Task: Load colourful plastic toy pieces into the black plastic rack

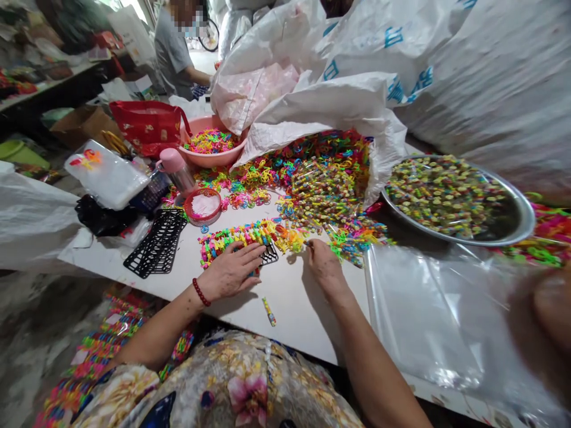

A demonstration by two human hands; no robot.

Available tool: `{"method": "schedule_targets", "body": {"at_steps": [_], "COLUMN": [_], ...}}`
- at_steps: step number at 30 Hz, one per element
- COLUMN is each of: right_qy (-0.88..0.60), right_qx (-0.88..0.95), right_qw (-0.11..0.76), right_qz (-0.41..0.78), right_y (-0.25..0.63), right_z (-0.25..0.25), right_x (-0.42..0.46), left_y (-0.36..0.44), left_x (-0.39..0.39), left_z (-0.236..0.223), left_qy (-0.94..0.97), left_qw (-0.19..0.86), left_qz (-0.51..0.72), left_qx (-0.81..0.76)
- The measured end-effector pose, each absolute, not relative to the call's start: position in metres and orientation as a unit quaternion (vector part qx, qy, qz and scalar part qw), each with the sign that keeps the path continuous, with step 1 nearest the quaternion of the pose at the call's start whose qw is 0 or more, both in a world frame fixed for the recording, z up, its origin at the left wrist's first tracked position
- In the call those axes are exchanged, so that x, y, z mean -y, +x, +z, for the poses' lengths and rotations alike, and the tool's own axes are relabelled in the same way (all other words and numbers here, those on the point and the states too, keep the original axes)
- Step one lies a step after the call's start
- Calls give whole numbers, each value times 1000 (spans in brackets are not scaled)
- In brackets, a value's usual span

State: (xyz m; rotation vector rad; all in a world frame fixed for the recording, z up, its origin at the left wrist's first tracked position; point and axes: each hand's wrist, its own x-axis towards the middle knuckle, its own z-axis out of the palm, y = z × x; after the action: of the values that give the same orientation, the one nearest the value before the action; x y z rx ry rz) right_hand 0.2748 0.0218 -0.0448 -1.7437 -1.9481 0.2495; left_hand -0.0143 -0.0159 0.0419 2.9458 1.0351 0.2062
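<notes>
My left hand (pixel 234 267) lies with fingers stretched out over a black plastic grid (pixel 269 254), its palm hiding part of it. Rows of small bright plastic pieces (pixel 218 242) in yellow, pink, green and blue sit along that grid. To its right, my right hand (pixel 325 266) is closed in a pinch beside some orange and yellow pieces (pixel 292 239). Whatever is between those fingertips is too small to make out. A single small colourful wrapped stick (pixel 269 311) rests on the white table (pixel 307 321) between my forearms.
Black grids (pixel 156 242) are stacked at left, near a red basket (pixel 203 205) and a pink-lidded flask (pixel 175 169). Wrapped sticks fill a metal basin (pixel 520 229). Clear plastic bags (pixel 419 315) cover the right side. Behind the heap stand white sacks (pixel 321 104); a person (pixel 173 53) is beyond.
</notes>
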Motion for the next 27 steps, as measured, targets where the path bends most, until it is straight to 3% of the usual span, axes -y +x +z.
{"method": "schedule_targets", "body": {"at_steps": [11,17,27], "right_qy": [-504,-455,-382], "right_qx": [654,673,779], "right_qw": [373,409,336], "right_qz": [423,416,367], "right_y": [202,174,178], "right_z": [-35,-42,-68], "right_x": [8,9,-11], "left_y": [-15,-17,-16], "left_x": [14,13,15], "left_z": [40,37,39], "left_qy": [938,930,931], "left_qw": [35,69,39], "left_qz": [64,94,70], "left_qx": [-339,-347,-355]}}
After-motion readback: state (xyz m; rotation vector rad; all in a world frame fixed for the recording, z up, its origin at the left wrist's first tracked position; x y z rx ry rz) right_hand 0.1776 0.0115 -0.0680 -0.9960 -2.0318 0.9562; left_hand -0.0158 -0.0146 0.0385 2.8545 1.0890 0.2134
